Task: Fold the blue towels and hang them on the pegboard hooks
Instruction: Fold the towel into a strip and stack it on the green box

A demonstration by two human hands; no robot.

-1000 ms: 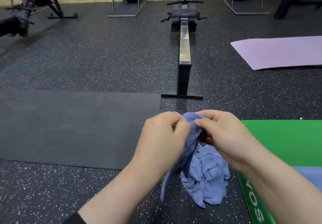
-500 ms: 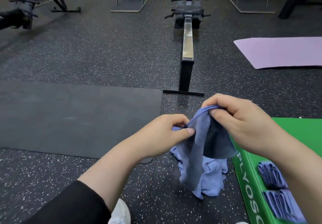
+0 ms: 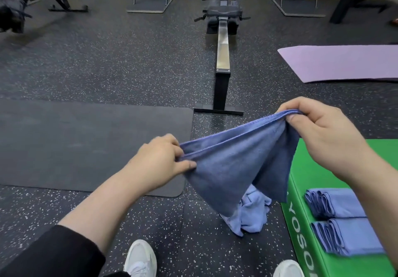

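A blue towel (image 3: 234, 164) hangs stretched between my hands in mid-air. My left hand (image 3: 159, 160) pinches its lower left corner, and my right hand (image 3: 321, 134) pinches the upper right corner, held higher. Beneath it a crumpled pile of lighter blue towels (image 3: 249, 214) lies on the floor. Two stacks of folded blue towels (image 3: 342, 223) rest on the green plyo box (image 3: 305, 182) at the right. No pegboard or hooks appear in view.
A black mat (image 3: 86, 143) lies on the speckled floor to the left. A rowing machine (image 3: 223, 65) stretches straight ahead, a purple mat (image 3: 340, 63) lies at the right. Equipment stands line the far wall. My white shoes (image 3: 141, 259) show at the bottom.
My hands have drawn apart, spreading the towel open between them; the right hand rose and went right. The view tilted, revealing the folded stacks on the green box.
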